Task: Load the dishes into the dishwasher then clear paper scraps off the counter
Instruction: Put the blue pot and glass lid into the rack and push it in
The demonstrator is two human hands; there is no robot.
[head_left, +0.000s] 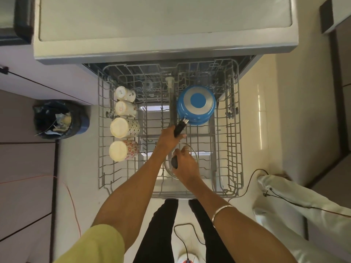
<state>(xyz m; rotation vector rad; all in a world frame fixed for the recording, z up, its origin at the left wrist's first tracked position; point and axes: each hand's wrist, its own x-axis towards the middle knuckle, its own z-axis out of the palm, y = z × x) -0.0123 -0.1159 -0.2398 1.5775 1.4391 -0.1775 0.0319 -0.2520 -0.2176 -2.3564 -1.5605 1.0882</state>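
Left hand [168,138] grip clamped on black handle [179,128] of blue saucepan [196,104], upside down in dishwasher rack [232,149], right-centre. Right hand [185,164] grip clamped on glass lid [192,155] knob just beside it. Four mugs [124,128] along rack's left side.

A home kitchen: open dishwasher rack [235,130] of mugs [124,128], counter [163,21], lined bin [57,118]

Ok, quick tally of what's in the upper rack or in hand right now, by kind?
Mugs, upside down along the left side of the rack: 4
Blue saucepan, left hand on its handle: 1
Glass lid, held by right hand: 1
Total: 6
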